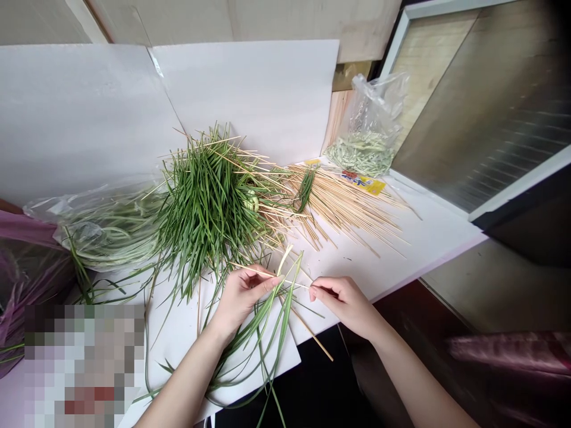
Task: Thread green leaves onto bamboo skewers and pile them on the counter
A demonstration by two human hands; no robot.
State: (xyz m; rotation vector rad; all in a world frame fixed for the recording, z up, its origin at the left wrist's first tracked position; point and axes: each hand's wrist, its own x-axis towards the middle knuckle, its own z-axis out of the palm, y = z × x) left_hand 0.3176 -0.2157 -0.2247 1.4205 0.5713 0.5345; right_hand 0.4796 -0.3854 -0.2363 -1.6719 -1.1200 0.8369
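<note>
My left hand point(241, 299) grips a thin bamboo skewer point(251, 270) and the pale bases of several long green leaf blades point(285, 267). The blades trail down over the front of the white board point(423, 252). My right hand point(343, 304) pinches a thin pale strip point(297, 283) that runs across to the left hand. A large heap of green leaf blades point(209, 205) lies just beyond my hands, with skewers poking out of it. A spread of loose bamboo skewers point(341, 208) lies to its right, under a small green bunch point(306, 189).
A clear plastic bag of leaves point(107, 229) lies at the left, and another point(368, 128) stands at the back right. A yellow packet point(363, 183) lies behind the skewers. White panels point(250, 89) stand behind. Purple fabric point(27, 261) and a pixelated patch point(84, 365) occupy the lower left.
</note>
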